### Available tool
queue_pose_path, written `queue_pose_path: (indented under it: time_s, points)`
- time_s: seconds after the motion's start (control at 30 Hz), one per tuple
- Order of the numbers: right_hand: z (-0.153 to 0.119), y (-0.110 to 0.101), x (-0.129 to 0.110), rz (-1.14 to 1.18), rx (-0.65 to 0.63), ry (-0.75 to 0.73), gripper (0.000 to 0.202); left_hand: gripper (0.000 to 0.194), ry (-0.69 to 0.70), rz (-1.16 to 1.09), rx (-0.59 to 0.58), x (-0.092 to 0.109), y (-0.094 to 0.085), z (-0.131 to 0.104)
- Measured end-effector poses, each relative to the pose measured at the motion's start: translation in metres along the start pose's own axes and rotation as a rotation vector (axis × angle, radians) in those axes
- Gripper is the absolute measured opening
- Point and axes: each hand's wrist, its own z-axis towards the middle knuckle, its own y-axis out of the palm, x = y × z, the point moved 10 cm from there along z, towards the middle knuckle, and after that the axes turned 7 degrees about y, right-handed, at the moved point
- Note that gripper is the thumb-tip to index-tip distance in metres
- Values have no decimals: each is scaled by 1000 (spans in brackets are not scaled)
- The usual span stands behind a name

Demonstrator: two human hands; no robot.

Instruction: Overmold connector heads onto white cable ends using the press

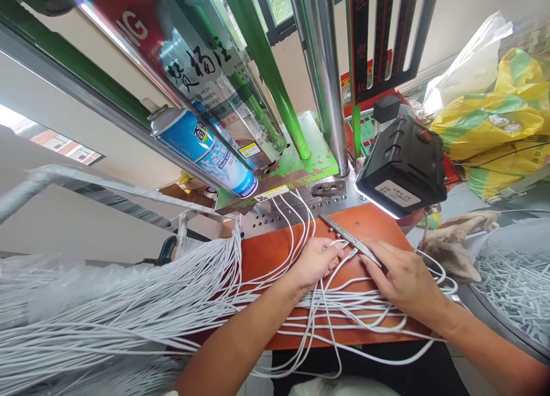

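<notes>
Grey and metallic, the slim bar (353, 240) sits over the orange board (266, 258), where we pinch the bar's right end in our right hand (404, 275) and a white cable (336, 242) in our left hand (315, 263), more cables (275, 297) lying across the board, a spray can (215, 158) beyond it.

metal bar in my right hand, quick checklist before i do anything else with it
1. Right hand gripping the near end of the metal bar: ok.
2. Left hand by the cable ends at the bar: ok.
3. Cable ends fully seated: cannot tell, too small and partly hidden.
4. Orange work surface free of loose cables: not ok, white cables cross it.
5. Black work lamp lit: ok, its lower edge glows.
</notes>
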Motion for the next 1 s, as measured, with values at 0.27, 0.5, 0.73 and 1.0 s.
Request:
queue_pose_path:
  time_s: [0.27, 0.5, 0.73, 1.0]
  points:
    - [1, -8, 1, 10, 51, 36, 29, 53, -52, 130, -81, -3, -6, 5]
    - [-1, -8, 15, -7, 99, 124, 27, 50, 11, -158, 104, 2, -62, -11]
    - [-2, -2, 15, -63, 83, 87, 26, 41, -4, -226, 10, 2, -42, -8]
    - [-2, 1, 15, -70, 68, 82, 26, 54, 71, 140, 120, 6, -46, 7]
